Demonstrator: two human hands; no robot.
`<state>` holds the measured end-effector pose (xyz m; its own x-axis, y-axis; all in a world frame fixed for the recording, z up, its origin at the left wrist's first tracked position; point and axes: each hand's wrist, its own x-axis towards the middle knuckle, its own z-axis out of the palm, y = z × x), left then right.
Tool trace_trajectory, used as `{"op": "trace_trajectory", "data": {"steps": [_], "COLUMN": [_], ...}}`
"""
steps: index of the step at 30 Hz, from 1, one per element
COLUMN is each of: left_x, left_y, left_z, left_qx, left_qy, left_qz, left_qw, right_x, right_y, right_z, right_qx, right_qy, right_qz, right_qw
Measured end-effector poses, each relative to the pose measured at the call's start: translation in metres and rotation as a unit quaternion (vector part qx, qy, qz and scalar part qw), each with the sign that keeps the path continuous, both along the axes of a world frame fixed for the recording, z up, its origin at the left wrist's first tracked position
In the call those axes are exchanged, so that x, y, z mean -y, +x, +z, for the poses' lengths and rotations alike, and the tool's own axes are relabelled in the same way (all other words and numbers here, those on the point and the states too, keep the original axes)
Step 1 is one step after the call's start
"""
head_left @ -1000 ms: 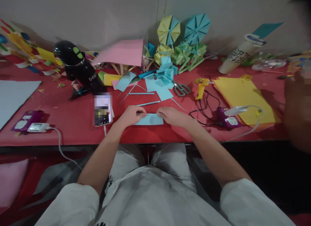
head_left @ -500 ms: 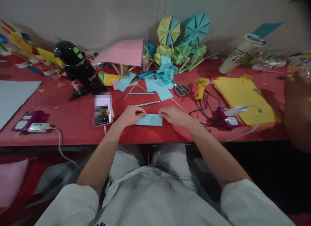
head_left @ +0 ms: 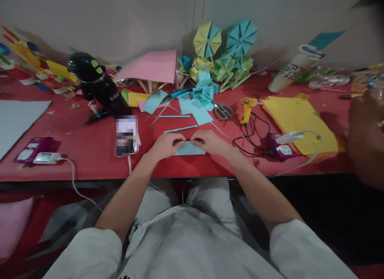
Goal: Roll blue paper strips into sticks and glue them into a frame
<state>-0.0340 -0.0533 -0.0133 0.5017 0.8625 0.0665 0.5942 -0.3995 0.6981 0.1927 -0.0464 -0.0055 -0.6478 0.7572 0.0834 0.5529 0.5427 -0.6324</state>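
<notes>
Pinching the far edge of a blue paper strip (head_left: 190,150), the left hand (head_left: 168,145) and right hand (head_left: 211,143) sit side by side, their fingers narrowed on it and a small gap between them. The strip lies at the near part of the red bench (head_left: 96,155), spreading to the near side of the fingers. Just beyond them rests a thin blue stick (head_left: 180,129); scissors (head_left: 224,112) lie farther right.

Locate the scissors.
In the head view, the scissors lie right of centre, between the light-blue papers and the yellow glue gun, beyond the right hand.
</notes>
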Motion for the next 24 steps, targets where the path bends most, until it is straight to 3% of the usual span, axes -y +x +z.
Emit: {"op": "trace_trajectory", "data": {"steps": [5, 10, 16, 24], "left_x": [-0.004, -0.006, -0.003, 0.002], "left_y": [0.001, -0.001, 0.003, 0.007], "left_z": [-0.003, 0.002, 0.018, 0.036], "left_qx": [-0.049, -0.141, -0.242, -0.353], "left_qy": [0.062, 0.078, 0.097, 0.109], "left_qz": [-0.023, -0.057, -0.096, -0.112], "left_qw": [0.997, 0.985, 0.961, 0.922], "right_x": [-0.003, -0.001, 0.003, 0.002], "right_y": [0.000, 0.003, -0.007, -0.011], "right_z": [-0.001, 0.010, 0.025, 0.033], "right_qx": [0.024, 0.120, 0.260, 0.312], "right_qy": [0.022, 0.026, 0.049, 0.066], "right_qz": [0.010, 0.004, 0.004, 0.012], "right_qw": [0.999, 0.992, 0.964, 0.948]}}
